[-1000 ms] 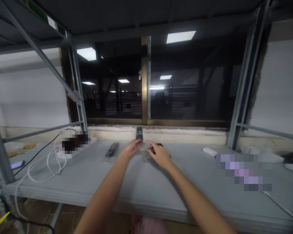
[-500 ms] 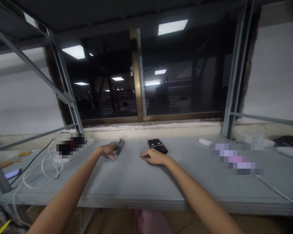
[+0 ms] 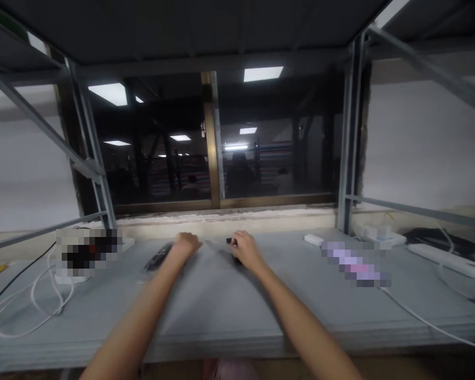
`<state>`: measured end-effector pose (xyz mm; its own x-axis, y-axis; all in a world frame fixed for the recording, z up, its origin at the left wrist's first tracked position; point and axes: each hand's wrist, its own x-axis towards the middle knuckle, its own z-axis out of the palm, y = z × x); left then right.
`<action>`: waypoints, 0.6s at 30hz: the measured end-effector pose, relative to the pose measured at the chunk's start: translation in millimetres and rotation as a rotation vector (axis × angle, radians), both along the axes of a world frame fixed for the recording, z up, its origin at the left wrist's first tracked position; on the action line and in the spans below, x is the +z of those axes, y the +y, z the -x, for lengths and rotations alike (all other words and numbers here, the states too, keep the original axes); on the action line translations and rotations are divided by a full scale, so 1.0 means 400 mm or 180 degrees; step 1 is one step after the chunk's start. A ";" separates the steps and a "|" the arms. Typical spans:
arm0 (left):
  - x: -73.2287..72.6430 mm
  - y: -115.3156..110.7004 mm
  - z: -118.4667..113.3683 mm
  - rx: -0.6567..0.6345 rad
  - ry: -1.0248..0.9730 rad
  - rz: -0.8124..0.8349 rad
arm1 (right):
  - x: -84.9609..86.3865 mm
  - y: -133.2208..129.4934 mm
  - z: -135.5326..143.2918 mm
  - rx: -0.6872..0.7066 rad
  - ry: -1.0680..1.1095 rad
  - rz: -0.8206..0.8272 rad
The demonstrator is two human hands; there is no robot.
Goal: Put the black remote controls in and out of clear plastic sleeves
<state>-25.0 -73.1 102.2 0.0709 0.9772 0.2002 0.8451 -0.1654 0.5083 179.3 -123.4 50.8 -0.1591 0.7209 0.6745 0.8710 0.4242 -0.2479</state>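
My left hand point(image 3: 187, 244) is over the back middle of the tabletop, fingers closed. A faint clear plastic bag point(image 3: 218, 254) stretches from its fingertips towards my right hand, blurred by motion. Just left of that hand lies a dark remote control in clear wrapping point(image 3: 158, 257), partly behind my wrist. My right hand point(image 3: 244, 248) is closed around a black remote control point(image 3: 229, 240). Only the remote's dark end and a strip of its edge show beside the fingers; the rest is hidden beneath the palm.
On the right are a blurred-out purple item point(image 3: 352, 264) with a white cable and a white power strip point(image 3: 447, 259). A pixelated dark item point(image 3: 91, 250) and looped white cables point(image 3: 34, 295) lie left. Metal posts point(image 3: 348, 137) flank the window.
My left hand has left the wrapped remote and moved right. My right hand now grips the black remote that lay behind it. The view has shifted slightly.
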 end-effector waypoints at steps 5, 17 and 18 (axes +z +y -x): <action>-0.072 0.029 -0.152 -0.1187 -0.2283 0.2133 | 0.007 -0.005 -0.021 -0.0313 0.0877 -0.0551; -0.126 0.030 -0.238 -0.1519 -0.5397 0.2064 | -0.025 -0.008 -0.003 -0.0080 -0.0321 -0.0191; -0.129 0.027 -0.247 -0.1453 -0.5529 0.1964 | -0.025 -0.007 -0.005 -0.0102 -0.0301 -0.0175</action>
<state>73.6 -62.2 50.7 0.4409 0.8976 0.0030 -0.6447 0.3143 0.6968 181.1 -126.4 40.6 -0.2013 0.6891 0.6962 0.9028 0.4063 -0.1411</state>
